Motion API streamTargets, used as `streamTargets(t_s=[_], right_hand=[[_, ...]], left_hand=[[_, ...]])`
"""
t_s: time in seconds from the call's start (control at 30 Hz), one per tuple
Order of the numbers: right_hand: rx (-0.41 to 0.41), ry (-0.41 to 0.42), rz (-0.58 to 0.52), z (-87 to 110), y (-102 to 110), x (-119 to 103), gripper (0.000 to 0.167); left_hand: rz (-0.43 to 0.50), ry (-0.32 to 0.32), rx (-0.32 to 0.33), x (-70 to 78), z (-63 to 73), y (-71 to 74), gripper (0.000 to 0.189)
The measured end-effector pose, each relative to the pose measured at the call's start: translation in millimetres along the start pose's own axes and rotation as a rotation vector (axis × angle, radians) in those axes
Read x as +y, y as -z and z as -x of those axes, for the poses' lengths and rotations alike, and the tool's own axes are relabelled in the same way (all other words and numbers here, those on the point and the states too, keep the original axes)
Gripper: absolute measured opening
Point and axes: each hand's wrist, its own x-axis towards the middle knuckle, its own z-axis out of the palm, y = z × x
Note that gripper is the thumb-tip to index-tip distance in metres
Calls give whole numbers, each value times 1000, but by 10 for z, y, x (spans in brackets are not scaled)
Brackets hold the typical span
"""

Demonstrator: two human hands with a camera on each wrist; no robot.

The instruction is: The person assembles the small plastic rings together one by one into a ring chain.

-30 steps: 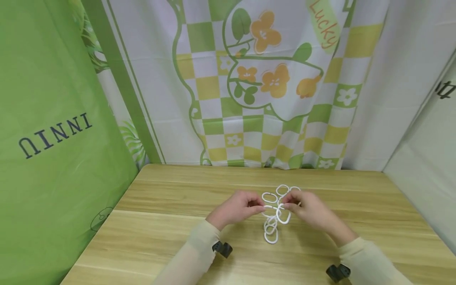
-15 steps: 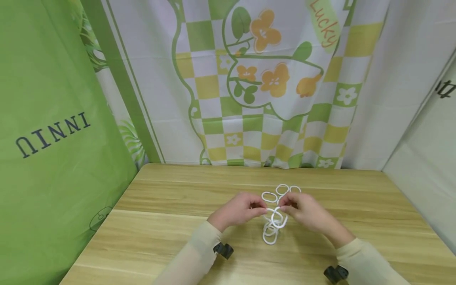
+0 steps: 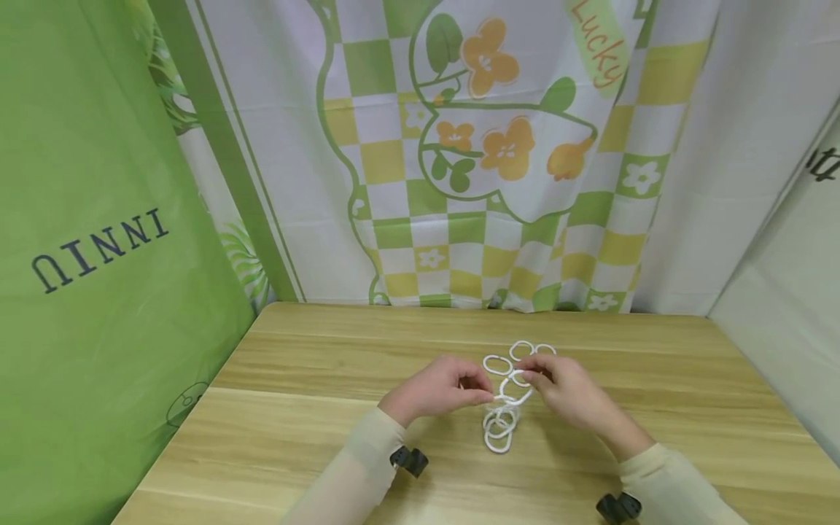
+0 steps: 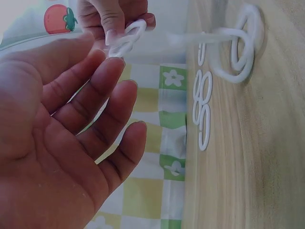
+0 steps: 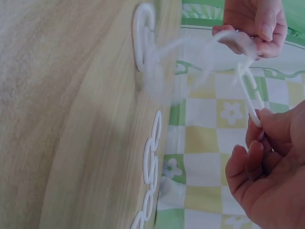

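Compared with the frame half a second earlier, the left hand (image 3: 441, 390) sits slightly lower, and the ring at the right hand (image 3: 566, 383) is raised and turned, so the two sets of fingertips stand farther apart. The right hand grasps this white ring (image 5: 248, 94) between thumb and index finger, with its remaining fingers curled toward the palm. The left hand pinches a white link (image 5: 247, 42), blurred in the right wrist view; its other fingers are loosely extended. The right-hand ring overlaps the left-hand link in the head view; whether they interlock cannot be told. Below the fingertips, a cluster of white links (image 3: 499, 450) hangs toward the wooden table (image 3: 295, 445), its lowest part appearing to rest on the surface. Beyond the hands, a row of flat-lying links (image 5: 146, 162) is on the table. A checkered cloth (image 3: 383, 162) hangs behind the table's far edge; a green panel (image 3: 105, 160) stands at the left.
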Motion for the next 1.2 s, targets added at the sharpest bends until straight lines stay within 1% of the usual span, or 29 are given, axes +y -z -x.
streamTargets(t_s=[0.1,0.27,0.47,0.63,0.77,0.9,1.0,1.1,1.2], right_hand=[[20,-5,7,5,-6,-17,8],[32,-7,-17,36,-23,-79,7],[76,3,-60,68,-51,-183,5],[74,-4,-106,89,-53,-244,4],[55,-24,-133,103,-49,-228,7],[39,-50,-147,126,-21,-188,12],[50,-50,-131,134,22,-149,14],[69,-51,-101,125,80,-86,15],[78,-75,-98,111,156,-3,18]], left_hand=[[-2,-2,-7,0,7,0,8],[-11,4,10,-13,2,-19,12],[-24,5,44,-18,-4,-25,12],[-24,0,90,-6,3,-14,11],[-26,5,121,2,7,9,12],[-40,-9,127,-17,-2,27,13],[-41,-20,126,-18,-1,39,12],[-37,-18,124,-10,7,49,12],[-34,-11,121,-4,19,60,12]])
